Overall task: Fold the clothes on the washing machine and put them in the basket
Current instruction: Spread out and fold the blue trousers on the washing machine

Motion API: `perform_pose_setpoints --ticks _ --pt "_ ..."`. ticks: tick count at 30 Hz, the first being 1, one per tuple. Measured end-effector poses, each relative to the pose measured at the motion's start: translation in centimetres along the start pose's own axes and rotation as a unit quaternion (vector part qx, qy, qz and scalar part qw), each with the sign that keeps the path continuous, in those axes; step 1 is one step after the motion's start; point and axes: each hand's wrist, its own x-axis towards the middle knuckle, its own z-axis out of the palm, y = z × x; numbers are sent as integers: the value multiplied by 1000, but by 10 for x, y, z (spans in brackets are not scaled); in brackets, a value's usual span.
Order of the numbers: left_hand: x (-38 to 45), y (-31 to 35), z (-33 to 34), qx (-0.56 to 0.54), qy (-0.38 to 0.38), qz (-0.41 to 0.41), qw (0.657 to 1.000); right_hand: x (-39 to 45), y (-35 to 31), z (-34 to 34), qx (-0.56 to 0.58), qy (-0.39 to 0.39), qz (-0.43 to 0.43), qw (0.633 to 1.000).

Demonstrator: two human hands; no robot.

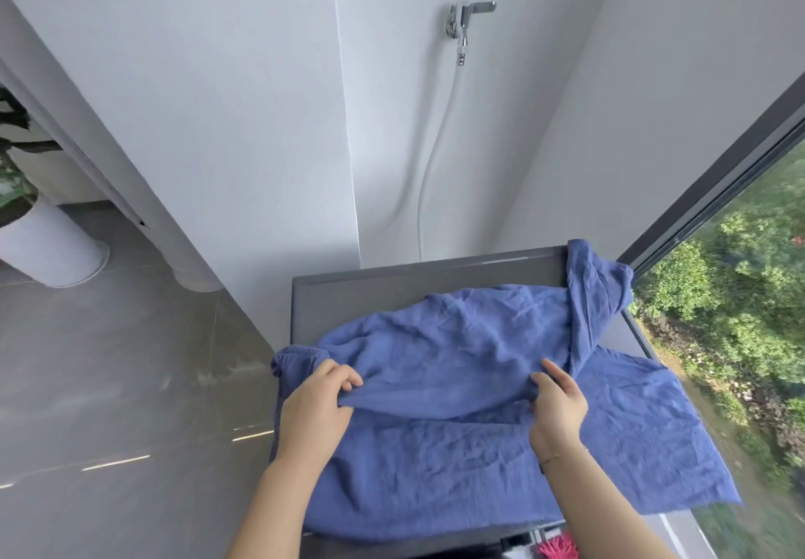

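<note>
A wrinkled blue garment [470, 436] is spread over the grey top of the washing machine [357, 301], one part draped over the back right corner and another hanging off the right side. My left hand [316, 406] pinches a raised fold of the blue cloth near the left edge. My right hand [559, 406] grips the same fold further right, near the middle of the garment. The fold between both hands is lifted off the layer below. No basket is in view.
A tap [464, 24] with a white hose [429, 175] is on the wall behind the machine. A window [740, 297] runs along the right. A white plant pot [52, 249] stands on the grey tiled floor at left. Something pink [559, 547] shows below the machine's front edge.
</note>
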Motion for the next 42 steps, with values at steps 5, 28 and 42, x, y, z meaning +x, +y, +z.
perform_pose_setpoints --ticks 5,28,42 --pt "-2 -13 11 85 5 -4 996 5 -14 1 -59 -74 28 995" --pt "-100 -47 6 52 36 1 998 -73 68 -71 -27 82 -105 991" --pt "-75 -79 -8 -453 83 -322 827 -110 90 -32 -133 -135 -72 979"
